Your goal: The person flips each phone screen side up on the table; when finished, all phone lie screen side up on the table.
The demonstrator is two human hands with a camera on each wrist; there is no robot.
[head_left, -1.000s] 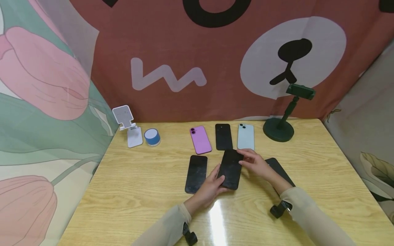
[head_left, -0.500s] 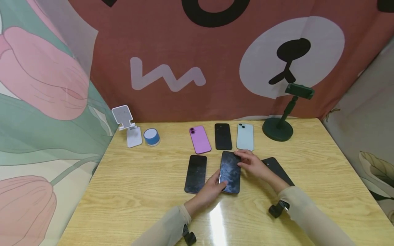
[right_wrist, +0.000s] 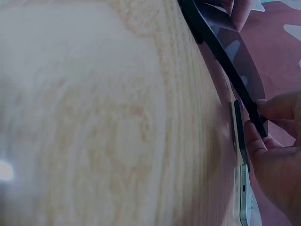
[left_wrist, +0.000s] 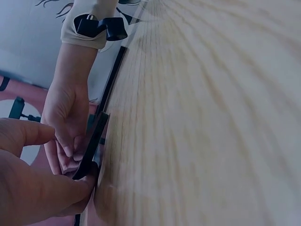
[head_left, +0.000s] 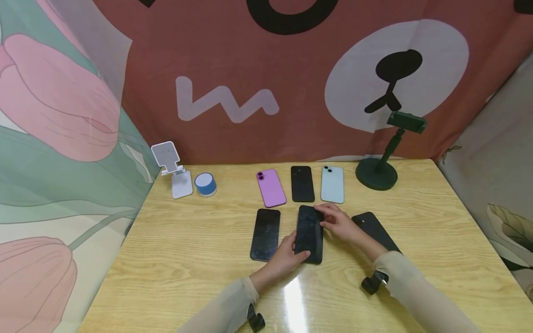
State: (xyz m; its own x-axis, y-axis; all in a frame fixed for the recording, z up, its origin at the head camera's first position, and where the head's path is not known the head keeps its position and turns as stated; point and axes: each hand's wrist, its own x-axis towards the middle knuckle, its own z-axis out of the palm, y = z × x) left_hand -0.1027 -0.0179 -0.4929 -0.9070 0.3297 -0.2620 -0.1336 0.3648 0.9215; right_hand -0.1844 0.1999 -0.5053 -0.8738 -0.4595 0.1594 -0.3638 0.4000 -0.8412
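Note:
A black smartphone (head_left: 310, 236), screen side up, is between both hands at the middle of the table. My left hand (head_left: 285, 259) grips its lower left edge, thumb over the glass, fingers reaching below. My right hand (head_left: 339, 224) pinches the upper right corner. In the right wrist view the held phone (right_wrist: 235, 75) is tilted, its far end between thumb and fingers (right_wrist: 256, 141). In the left wrist view, the left fingers (left_wrist: 70, 193) lie under the near end of the phone (left_wrist: 94, 143). A second dark-screened phone (head_left: 265, 235) lies just left of the left hand.
Behind the hands lie a purple phone (head_left: 271, 188), a black phone (head_left: 302, 184) and a light blue phone (head_left: 332, 185). Another black phone (head_left: 376, 231) sits partly under the right forearm. A white stand (head_left: 182, 184), a blue-and-white cylinder (head_left: 206, 184) and a green stand (head_left: 376, 174) stand farther back.
The held phone has turned to stand straighter and shifted slightly toward the person. Reflections on its screen brightened, then darkened. Both hands keep hold, the right shifting slightly left.

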